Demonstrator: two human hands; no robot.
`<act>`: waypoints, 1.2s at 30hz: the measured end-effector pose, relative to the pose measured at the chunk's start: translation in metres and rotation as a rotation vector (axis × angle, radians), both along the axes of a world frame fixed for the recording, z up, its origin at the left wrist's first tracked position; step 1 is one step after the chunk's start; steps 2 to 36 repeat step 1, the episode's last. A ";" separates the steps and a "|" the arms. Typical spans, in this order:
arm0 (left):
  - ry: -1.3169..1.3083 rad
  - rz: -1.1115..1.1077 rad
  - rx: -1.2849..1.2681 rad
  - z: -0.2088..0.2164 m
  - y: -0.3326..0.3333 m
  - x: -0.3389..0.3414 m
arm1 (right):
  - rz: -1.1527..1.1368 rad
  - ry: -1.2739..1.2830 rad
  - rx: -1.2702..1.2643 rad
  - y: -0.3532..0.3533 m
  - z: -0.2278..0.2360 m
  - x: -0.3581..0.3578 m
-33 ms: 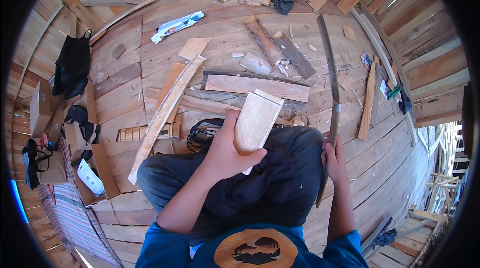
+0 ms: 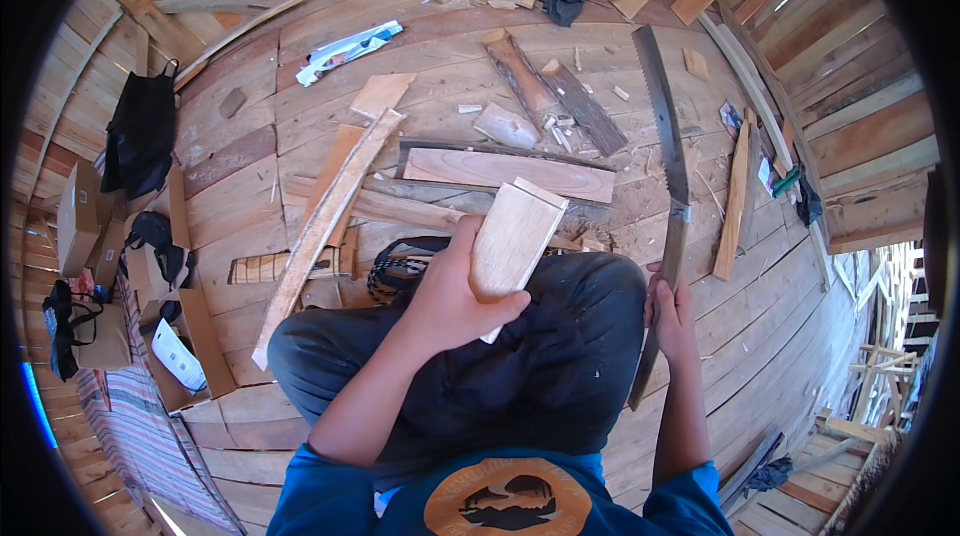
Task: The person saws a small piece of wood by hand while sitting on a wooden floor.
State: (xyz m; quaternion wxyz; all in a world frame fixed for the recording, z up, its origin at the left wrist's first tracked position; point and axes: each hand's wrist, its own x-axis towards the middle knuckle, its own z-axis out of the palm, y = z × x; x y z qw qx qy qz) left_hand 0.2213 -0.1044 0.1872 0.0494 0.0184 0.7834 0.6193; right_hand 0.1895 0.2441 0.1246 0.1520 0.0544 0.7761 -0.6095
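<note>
My left hand (image 2: 448, 291) is closed around a short, pale wooden block (image 2: 515, 241), held tilted above my lap. A groove or cut line runs across the block near its far end. In my right hand (image 2: 672, 318), beside my right knee, is a handsaw (image 2: 662, 106) gripped by its long handle. Its toothed blade points away from me, with the teeth towards the left. Block and saw are apart. Beyond the block, a board with bark edges (image 2: 510, 172) lies on the floor.
A long narrow plank (image 2: 330, 226) slants across other boards on the left. Bark-covered pieces (image 2: 585, 106) and offcuts lie ahead. Open cardboard boxes (image 2: 205, 336) stand at the left, near a black bag (image 2: 145, 136). Another wood strip (image 2: 735, 201) rests on the right.
The saw has turned slightly in my right hand, so more of its blade's flat side and teeth show. My left hand keeps hold of the wooden block.
</note>
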 end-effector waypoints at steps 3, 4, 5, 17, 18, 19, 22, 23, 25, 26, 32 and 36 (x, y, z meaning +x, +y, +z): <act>-0.042 -0.052 -0.073 -0.006 0.002 -0.014 | -0.015 -0.009 -0.045 0.015 -0.008 -0.007; -0.042 -0.052 -0.073 -0.006 0.002 -0.014 | -0.015 -0.009 -0.045 0.015 -0.008 -0.007; -0.042 -0.052 -0.073 -0.006 0.002 -0.014 | -0.015 -0.009 -0.045 0.015 -0.008 -0.007; -0.042 -0.052 -0.073 -0.006 0.002 -0.014 | -0.015 -0.009 -0.045 0.015 -0.008 -0.007; -0.042 -0.052 -0.073 -0.006 0.002 -0.014 | -0.015 -0.009 -0.045 0.015 -0.008 -0.007; -0.042 -0.052 -0.073 -0.006 0.002 -0.014 | -0.015 -0.009 -0.045 0.015 -0.008 -0.007; -0.042 -0.052 -0.073 -0.006 0.002 -0.014 | -0.015 -0.009 -0.045 0.015 -0.008 -0.007; -0.042 -0.052 -0.073 -0.006 0.002 -0.014 | -0.015 -0.009 -0.045 0.015 -0.008 -0.007; -0.042 -0.052 -0.073 -0.006 0.002 -0.014 | -0.015 -0.009 -0.045 0.015 -0.008 -0.007; -0.042 -0.052 -0.073 -0.006 0.002 -0.014 | -0.015 -0.009 -0.045 0.015 -0.008 -0.007; -0.042 -0.052 -0.073 -0.006 0.002 -0.014 | -0.015 -0.009 -0.045 0.015 -0.008 -0.007; -0.042 -0.052 -0.073 -0.006 0.002 -0.014 | -0.015 -0.009 -0.045 0.015 -0.008 -0.007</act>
